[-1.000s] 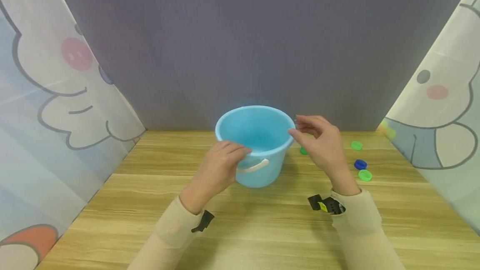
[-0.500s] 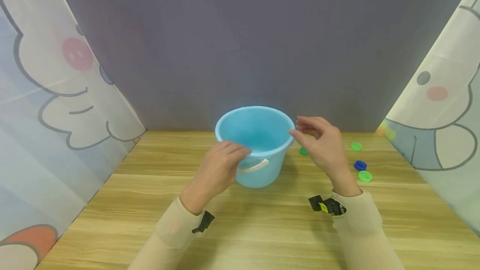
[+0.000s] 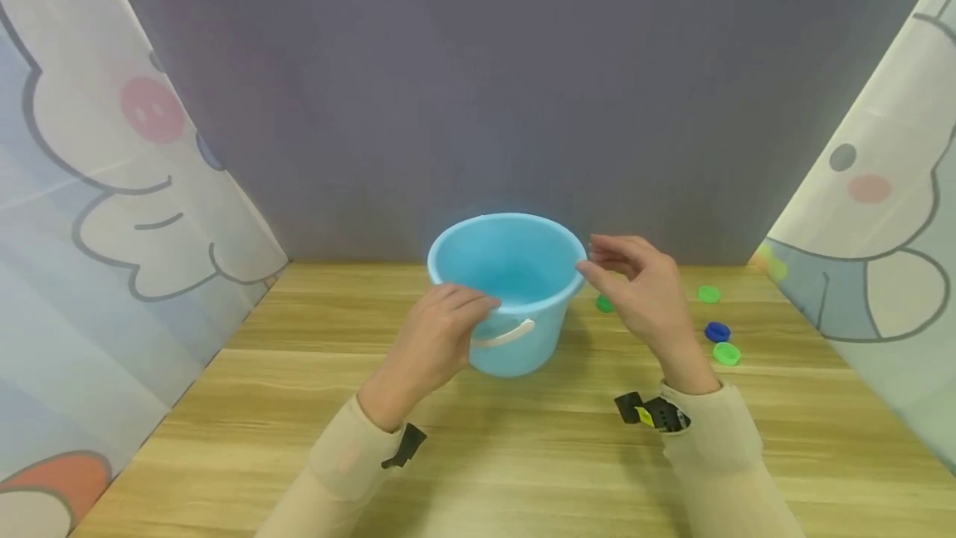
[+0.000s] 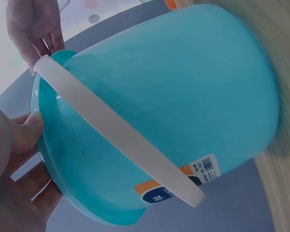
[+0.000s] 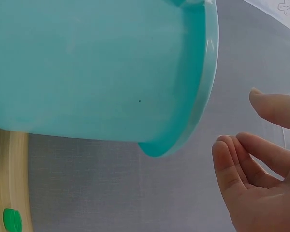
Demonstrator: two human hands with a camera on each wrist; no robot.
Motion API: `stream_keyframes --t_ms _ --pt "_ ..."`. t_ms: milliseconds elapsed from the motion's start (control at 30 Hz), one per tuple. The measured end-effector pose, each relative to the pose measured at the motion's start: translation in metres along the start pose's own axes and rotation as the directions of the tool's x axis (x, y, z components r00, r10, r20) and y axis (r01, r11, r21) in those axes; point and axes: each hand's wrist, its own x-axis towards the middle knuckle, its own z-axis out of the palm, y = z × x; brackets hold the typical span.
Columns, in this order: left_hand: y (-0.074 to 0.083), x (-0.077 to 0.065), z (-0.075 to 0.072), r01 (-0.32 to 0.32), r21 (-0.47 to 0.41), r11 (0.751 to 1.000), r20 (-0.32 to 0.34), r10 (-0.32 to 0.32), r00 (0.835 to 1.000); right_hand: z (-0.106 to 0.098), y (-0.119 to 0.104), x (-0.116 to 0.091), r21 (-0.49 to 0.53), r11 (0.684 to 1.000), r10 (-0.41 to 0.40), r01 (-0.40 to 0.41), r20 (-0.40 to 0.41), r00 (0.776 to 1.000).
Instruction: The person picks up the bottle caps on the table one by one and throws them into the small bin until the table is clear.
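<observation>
A light blue plastic bucket (image 3: 515, 347) with a white handle (image 3: 504, 333) stands upright on the wooden table. My left hand (image 3: 436, 330) grips its near left rim; the left wrist view shows the thumb (image 4: 26, 135) on the outer side and the other fingers over the rim. Beside the right rim hovers my right hand (image 3: 646, 289), thumb apart from its bent fingers and nothing between them. A gap separates it from the rim in the right wrist view. A label with a barcode (image 4: 208, 166) is stuck on the bucket's side.
Right of the bucket lie several bottle caps: a dark green cap (image 3: 604, 303) partly behind it, a blue cap (image 3: 718, 332) and light green caps (image 3: 726, 354) farther right. A grey panel (image 3: 478, 90) rises behind the table (image 3: 523, 471), with printed curtains at both sides.
Both hands keep their places at the bucket, which stays put. The whole view shifts slightly downward.
</observation>
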Motion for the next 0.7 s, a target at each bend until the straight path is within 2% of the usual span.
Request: stream_keyframes --t_ms 167,433,700 --pt "0.002 0.001 -0.001 0.000 0.010 1.000 0.000 0.000 1.000 0.000 -0.001 -0.001 -0.015 1.000 0.019 -0.018 0.020 1.000" --pt "0.001 0.000 0.001 0.021 0.010 1.000 0.016 -0.021 1.000 -0.004 0.006 0.000 -0.032 0.999 -0.001 0.001 -0.008 1.000" --pt "0.001 0.000 0.001 0.025 0.015 1.000 0.019 -0.025 0.999 -0.015 0.016 0.007 -0.138 0.990 0.036 -0.033 0.021 0.999"
